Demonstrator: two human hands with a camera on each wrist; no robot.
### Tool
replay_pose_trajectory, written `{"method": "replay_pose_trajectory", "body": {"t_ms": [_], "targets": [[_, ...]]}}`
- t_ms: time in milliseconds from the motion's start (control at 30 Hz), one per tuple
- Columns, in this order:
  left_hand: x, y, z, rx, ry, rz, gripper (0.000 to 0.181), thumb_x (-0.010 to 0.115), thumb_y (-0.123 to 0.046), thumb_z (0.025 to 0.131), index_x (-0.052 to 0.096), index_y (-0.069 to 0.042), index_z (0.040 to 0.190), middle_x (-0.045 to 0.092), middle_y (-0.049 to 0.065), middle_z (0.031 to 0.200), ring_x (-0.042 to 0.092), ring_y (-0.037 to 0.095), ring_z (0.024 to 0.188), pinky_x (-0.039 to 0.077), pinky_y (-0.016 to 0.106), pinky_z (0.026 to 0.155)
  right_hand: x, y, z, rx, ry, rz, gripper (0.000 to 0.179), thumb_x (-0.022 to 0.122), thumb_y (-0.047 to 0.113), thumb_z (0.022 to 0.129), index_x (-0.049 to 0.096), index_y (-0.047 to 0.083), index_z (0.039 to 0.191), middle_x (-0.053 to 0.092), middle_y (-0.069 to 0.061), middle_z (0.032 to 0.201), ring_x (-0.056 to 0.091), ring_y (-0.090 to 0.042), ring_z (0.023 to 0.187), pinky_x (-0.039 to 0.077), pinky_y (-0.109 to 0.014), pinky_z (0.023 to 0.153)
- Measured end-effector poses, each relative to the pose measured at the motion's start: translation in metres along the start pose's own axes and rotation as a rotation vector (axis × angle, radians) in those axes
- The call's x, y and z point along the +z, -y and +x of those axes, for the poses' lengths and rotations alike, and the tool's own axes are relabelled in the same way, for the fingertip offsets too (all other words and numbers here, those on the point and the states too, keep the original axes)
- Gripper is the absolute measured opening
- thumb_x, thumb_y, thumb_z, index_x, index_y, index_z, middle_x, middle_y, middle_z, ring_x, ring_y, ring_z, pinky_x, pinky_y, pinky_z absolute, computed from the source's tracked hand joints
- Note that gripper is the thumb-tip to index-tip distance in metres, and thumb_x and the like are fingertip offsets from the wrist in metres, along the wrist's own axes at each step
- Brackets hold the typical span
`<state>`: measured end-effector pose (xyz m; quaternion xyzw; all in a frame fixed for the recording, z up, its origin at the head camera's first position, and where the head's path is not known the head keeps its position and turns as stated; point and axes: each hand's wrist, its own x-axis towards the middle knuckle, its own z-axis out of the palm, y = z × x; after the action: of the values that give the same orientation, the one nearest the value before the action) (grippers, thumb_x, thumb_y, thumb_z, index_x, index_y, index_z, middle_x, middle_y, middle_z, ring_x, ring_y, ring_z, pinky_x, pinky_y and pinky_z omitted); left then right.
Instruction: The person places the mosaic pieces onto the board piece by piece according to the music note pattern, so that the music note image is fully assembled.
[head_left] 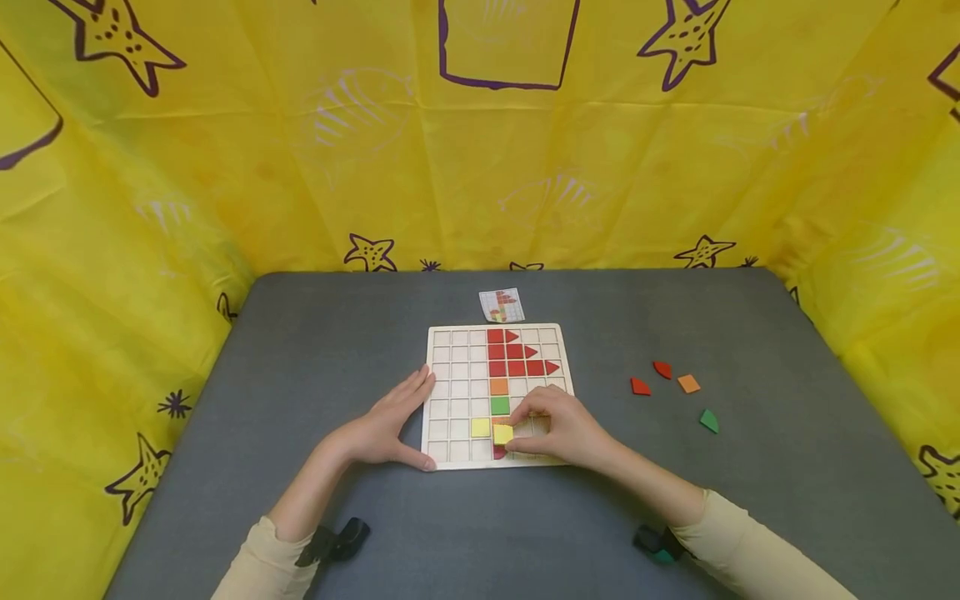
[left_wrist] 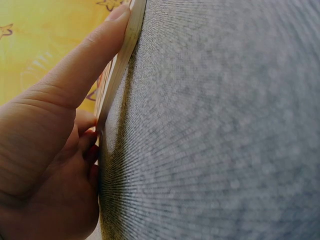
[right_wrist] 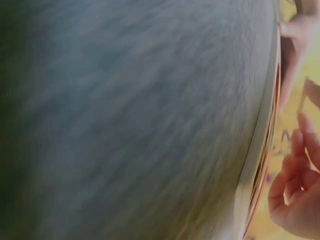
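Observation:
A wooden grid board (head_left: 450,406) lies on the table. My left hand (head_left: 386,425) rests at its left side, fingers extended, thumb by the near corner; the left wrist view shows that thumb (left_wrist: 95,60) along the board's edge. Between thumb and fingertips, my right hand (head_left: 562,427) pinches a yellow square tile (head_left: 502,435) over the lower middle cells. Another yellow tile (head_left: 480,427) sits just left of it. Above are a green square (head_left: 500,406), an orange square (head_left: 499,387) and rows of red tiles (head_left: 497,352) ending in triangles. A red piece (head_left: 498,453) shows partly below the held tile.
A small pattern card (head_left: 501,305) lies beyond the board. On the right of the grey table (head_left: 360,325) are two red pieces with a curved side (head_left: 640,387), an orange square (head_left: 688,383) and a green curved piece (head_left: 708,421). Yellow cloth (head_left: 480,183) hangs around the table.

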<state>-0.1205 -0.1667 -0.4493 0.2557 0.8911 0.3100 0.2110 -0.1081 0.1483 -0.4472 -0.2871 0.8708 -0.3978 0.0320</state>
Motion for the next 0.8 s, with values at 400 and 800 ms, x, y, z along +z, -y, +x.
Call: {"method": "replay_pose_trajectory", "body": {"t_ms": [400, 800], "targets": [[-0.001, 0.001, -0.001, 0.002, 0.0, 0.003, 0.124, 0.086, -0.05, 0.068, 0.012, -0.003, 0.156, 0.001, 0.014, 0.163, 0.002, 0.034, 0.148, 0.013, 0.059, 0.112, 0.021, 0.022, 0.016, -0.105, 0.095, -0.289, 0.024, 0.086, 0.039, 0.07, 0.072, 0.024, 0.082, 0.058, 0.014, 0.076, 0.044, -0.006, 0.076, 0.038, -0.024, 0.069], [-0.001, 0.001, -0.001, -0.007, 0.007, 0.001, 0.124, 0.086, -0.051, 0.067, 0.012, -0.006, 0.156, 0.0, 0.011, 0.163, 0.001, 0.032, 0.149, 0.013, 0.059, 0.113, 0.026, 0.022, 0.017, -0.113, 0.094, -0.292, 0.026, 0.086, 0.038, 0.071, 0.068, 0.023, 0.082, 0.059, 0.013, 0.081, 0.043, -0.006, 0.077, 0.037, -0.025, 0.068]]}}
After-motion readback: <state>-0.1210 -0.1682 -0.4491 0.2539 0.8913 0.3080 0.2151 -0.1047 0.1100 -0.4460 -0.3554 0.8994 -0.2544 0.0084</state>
